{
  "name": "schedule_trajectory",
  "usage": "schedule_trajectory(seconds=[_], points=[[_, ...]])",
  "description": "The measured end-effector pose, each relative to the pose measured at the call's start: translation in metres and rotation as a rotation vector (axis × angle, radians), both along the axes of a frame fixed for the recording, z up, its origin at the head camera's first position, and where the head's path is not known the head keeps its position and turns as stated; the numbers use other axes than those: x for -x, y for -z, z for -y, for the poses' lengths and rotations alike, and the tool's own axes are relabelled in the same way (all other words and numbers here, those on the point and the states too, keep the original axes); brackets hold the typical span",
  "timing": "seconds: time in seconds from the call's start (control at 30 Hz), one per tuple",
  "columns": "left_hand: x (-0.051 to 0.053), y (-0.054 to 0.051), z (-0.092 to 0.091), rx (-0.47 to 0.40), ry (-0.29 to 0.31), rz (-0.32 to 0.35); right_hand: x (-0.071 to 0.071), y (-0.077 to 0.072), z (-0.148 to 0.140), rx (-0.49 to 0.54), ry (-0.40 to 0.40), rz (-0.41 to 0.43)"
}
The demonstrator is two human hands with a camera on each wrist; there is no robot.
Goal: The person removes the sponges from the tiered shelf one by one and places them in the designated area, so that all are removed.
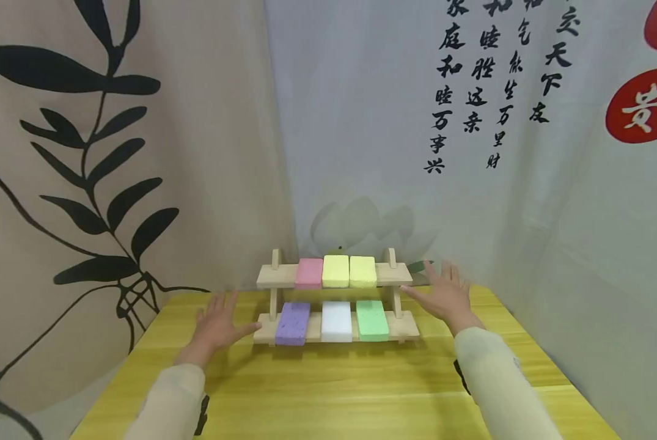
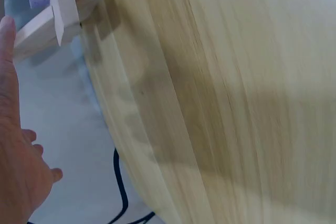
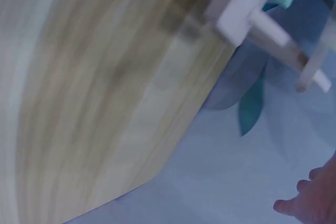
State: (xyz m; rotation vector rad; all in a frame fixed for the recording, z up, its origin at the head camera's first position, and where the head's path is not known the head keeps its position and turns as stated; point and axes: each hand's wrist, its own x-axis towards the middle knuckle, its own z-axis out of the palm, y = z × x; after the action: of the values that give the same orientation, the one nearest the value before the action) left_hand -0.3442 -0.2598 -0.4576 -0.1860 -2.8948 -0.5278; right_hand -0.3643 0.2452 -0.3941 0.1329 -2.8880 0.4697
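A two-tier wooden rack (image 1: pixel 394 274) stands at the back of the table. Its upper shelf bears a pink block (image 1: pixel 308 273) and two yellow blocks (image 1: pixel 336 271); on the lower one lie a purple block (image 1: pixel 293 324), a white block (image 1: pixel 336 321) and a green block (image 1: pixel 372 321). My left hand (image 1: pixel 215 327) is spread at the rack's left end, thumb towards the lower shelf; whether it touches cannot be told. Beside the right end my right hand (image 1: pixel 444 296) is spread, thumb near the upper shelf. Both hands hold nothing. The left wrist view shows the left hand (image 2: pixel 23 156) beside the rack.
The wooden table (image 1: pixel 328 391) reaches forward to a curtain (image 1: pixel 361 122) with black characters, red seals and a dark plant print, close behind the rack. The table's right edge runs along pale cloth. In the right wrist view, a table corner (image 3: pixel 149 174) shows.
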Motion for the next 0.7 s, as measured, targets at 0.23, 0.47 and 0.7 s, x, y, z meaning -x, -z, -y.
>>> schedule_trajectory(seconds=[0.23,0.47,0.7], points=[[0.005,0.012,-0.012,-0.165,0.019,0.072,0.007,-0.007,0.035,0.112,-0.011,-0.006],[0.007,0.029,-0.020,-0.403,0.040,0.185,0.007,-0.006,0.063,0.278,0.009,0.014],[0.006,0.034,-0.024,-0.568,0.034,0.244,0.011,-0.007,0.089,0.409,0.016,-0.007]])
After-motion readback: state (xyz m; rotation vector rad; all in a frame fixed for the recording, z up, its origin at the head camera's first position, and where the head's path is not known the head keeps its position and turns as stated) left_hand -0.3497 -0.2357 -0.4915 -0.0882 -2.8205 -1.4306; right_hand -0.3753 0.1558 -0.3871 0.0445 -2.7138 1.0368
